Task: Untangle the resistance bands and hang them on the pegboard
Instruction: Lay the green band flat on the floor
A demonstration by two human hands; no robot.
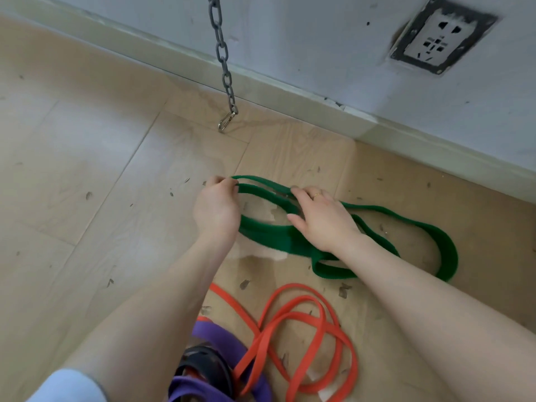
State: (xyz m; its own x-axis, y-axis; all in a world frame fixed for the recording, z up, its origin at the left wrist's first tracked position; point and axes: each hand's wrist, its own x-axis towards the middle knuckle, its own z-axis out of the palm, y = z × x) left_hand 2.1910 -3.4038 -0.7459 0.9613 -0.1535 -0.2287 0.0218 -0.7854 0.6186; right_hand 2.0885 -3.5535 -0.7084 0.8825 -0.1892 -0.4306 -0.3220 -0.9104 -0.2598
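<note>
A green resistance band (446,250) lies looped on the floor in the middle and to the right. My left hand (216,207) pinches two strands at the band's left end. My right hand (322,219) rests on the band's middle with fingers spread and fairly straight; a ring shows on one finger. Nearer to me lies an orange band (319,320) in several loops. A purple band (220,340) and a black band (208,364) are tangled with it at the bottom centre. No pegboard is in view.
A grey chain (222,53) with a carabiner (226,121) hangs near the wall and reaches the floor. A skirting board (290,91) runs along the white wall. A wall socket (441,36) sits top right. Brown paper (391,285) covers part of the wooden floor.
</note>
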